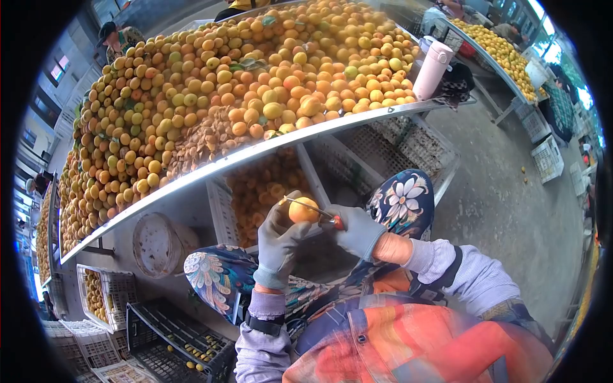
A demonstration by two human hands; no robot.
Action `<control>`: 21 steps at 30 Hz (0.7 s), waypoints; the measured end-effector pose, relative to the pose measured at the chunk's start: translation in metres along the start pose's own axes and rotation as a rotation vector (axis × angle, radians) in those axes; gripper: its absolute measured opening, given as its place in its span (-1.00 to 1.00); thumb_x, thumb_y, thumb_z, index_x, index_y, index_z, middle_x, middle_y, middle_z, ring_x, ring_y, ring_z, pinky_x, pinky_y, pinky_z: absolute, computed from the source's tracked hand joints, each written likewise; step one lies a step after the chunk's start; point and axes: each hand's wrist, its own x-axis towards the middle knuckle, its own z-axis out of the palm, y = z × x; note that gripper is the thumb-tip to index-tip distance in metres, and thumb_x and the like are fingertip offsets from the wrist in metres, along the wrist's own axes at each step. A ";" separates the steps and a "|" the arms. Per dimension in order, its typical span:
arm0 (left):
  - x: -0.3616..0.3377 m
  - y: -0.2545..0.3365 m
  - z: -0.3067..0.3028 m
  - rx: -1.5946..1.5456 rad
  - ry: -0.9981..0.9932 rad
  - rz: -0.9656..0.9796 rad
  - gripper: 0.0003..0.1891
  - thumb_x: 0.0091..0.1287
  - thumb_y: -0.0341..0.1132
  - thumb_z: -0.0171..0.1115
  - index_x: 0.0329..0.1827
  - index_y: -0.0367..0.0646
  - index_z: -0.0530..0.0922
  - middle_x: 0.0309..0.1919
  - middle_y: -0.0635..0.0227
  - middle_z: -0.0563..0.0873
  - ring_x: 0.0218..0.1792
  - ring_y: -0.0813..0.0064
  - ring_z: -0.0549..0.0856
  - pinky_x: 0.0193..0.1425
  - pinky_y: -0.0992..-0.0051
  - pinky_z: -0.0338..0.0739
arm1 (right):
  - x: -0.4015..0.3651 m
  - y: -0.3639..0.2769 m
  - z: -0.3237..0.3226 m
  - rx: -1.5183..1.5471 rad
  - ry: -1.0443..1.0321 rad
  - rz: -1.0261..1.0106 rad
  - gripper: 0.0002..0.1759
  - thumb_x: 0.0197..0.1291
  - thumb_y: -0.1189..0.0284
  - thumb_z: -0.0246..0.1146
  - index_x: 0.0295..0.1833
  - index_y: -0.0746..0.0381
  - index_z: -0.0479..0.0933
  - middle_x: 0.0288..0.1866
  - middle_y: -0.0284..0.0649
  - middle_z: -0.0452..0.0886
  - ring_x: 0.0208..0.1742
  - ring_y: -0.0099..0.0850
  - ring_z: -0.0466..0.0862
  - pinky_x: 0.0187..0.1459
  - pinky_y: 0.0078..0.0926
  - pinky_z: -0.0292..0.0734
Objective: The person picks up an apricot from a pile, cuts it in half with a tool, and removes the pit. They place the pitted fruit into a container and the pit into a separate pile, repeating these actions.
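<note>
Holding one apricot (302, 210) in the left hand (279, 241), with fingers bent narrowly around it, near the table (255, 150). Gripping one red-handled knife (337, 223) in the right hand (359, 233), with fingers closed and blade against the apricot. On the table: one pink bottle (432, 71), beside uncountably many heaped apricots (191, 86).

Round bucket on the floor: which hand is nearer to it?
Left. The left hand, holding a fruit, is right of the bucket; the right hand, on the knife, is farther right.
</note>
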 end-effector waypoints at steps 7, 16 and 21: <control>-0.002 -0.002 0.010 -0.095 0.001 -0.131 -0.36 0.13 -0.49 0.45 0.30 -0.32 0.40 0.02 0.27 0.65 0.02 0.46 0.65 0.16 0.51 0.54 | 0.002 0.020 0.021 0.098 0.123 -0.041 -0.85 0.16 0.44 0.18 -0.18 0.26 0.50 -0.43 0.11 0.54 -0.33 0.10 0.55 -0.27 -0.21 0.46; 0.009 0.010 0.017 0.111 -0.021 -0.018 -0.34 0.23 -0.47 0.36 0.39 -0.32 0.29 0.07 0.29 0.60 0.08 0.49 0.60 0.21 0.53 0.48 | 0.015 -0.006 -0.003 -0.059 -0.025 0.095 -0.78 0.19 0.37 0.22 -0.09 0.23 0.55 -0.31 -0.03 0.66 -0.25 -0.23 0.69 -0.20 -0.38 0.52; 0.006 -0.007 0.026 0.057 0.018 -0.012 -0.44 0.29 -0.44 0.31 0.33 -0.32 0.33 0.02 0.30 0.61 -0.01 0.52 0.62 0.11 0.55 0.53 | 0.008 0.015 0.020 0.205 0.138 0.042 -0.75 0.19 0.35 0.22 -0.06 0.24 0.56 -0.34 -0.06 0.66 -0.26 -0.27 0.69 -0.19 -0.39 0.54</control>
